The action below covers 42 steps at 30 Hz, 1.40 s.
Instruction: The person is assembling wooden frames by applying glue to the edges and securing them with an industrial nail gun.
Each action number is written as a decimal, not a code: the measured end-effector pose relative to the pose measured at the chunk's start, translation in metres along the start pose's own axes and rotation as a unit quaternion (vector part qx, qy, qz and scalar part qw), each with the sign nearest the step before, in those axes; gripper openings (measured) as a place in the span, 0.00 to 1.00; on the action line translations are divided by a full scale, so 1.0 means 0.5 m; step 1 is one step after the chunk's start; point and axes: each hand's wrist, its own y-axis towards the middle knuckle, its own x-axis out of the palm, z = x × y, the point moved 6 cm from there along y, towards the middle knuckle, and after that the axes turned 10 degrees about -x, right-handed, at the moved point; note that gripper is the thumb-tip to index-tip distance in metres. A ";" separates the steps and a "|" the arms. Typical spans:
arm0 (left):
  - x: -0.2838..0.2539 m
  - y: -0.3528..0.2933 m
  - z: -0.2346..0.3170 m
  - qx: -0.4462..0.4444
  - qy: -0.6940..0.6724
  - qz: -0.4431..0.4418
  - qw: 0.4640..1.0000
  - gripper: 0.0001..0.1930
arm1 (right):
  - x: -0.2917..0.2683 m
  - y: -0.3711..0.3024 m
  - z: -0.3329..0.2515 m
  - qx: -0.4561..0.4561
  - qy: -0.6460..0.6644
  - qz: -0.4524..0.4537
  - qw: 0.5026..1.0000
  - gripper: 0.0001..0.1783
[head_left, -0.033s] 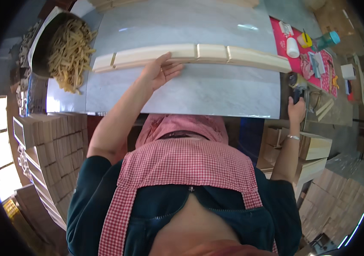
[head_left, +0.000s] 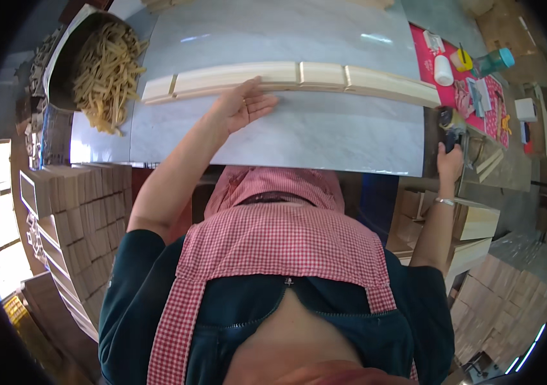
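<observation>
A long bundle of pale wood strips [head_left: 235, 76] lies crosswise on the table, bound by narrow bands at several spots. My left hand [head_left: 241, 109] is at its near side, palm turned partly up and fingers stretched out. The thumb rests against the strips. Past the bundle's right end, my right hand [head_left: 450, 162] is closed round the dark handle of what looks like a tape dispenser [head_left: 451, 131]. That tool is at the table's right edge, near the end of the strips.
A bin [head_left: 61, 70] heaped with thin wood scraps [head_left: 108, 77] stands left on the marble-look table [head_left: 325, 135]. At the right, a red cloth [head_left: 422, 54] bears a white bottle [head_left: 442, 70], a yellow cup [head_left: 460, 60] and a teal-lidded bottle [head_left: 495, 62]. Stacked wood pieces [head_left: 84, 205] flank me.
</observation>
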 end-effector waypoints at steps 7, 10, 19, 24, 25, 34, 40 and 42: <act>-0.050 -0.127 0.118 0.377 0.627 0.138 0.668 0.25 | -0.139 0.060 -0.228 -0.259 0.028 0.129 0.957 0.29; -0.091 -0.160 0.189 0.510 0.760 0.271 0.300 0.28 | -0.138 0.041 -0.407 -0.404 0.050 0.086 0.909 0.35; -0.152 -0.058 0.294 0.213 0.865 0.206 0.406 0.31 | -0.036 0.135 -0.542 -0.453 -0.069 -0.154 0.875 0.30; -0.165 -0.031 0.348 0.250 0.840 0.201 0.438 0.31 | -0.049 0.178 -0.559 -0.453 -0.070 -0.171 0.872 0.28; -0.167 -0.025 0.362 0.266 0.831 0.208 0.441 0.31 | -0.053 0.190 -0.566 -0.454 -0.067 -0.152 0.875 0.28; -0.220 -0.108 0.279 0.311 0.812 0.159 0.467 0.30 | -0.081 0.067 -0.505 -0.479 -0.017 -0.128 0.868 0.28; -0.181 -0.135 0.233 0.343 0.790 0.217 0.459 0.30 | -0.070 0.021 -0.490 -0.472 -0.003 -0.105 0.876 0.28; -0.178 -0.141 0.241 0.353 0.775 0.256 0.457 0.30 | -0.082 0.023 -0.487 -0.459 -0.015 -0.076 0.885 0.27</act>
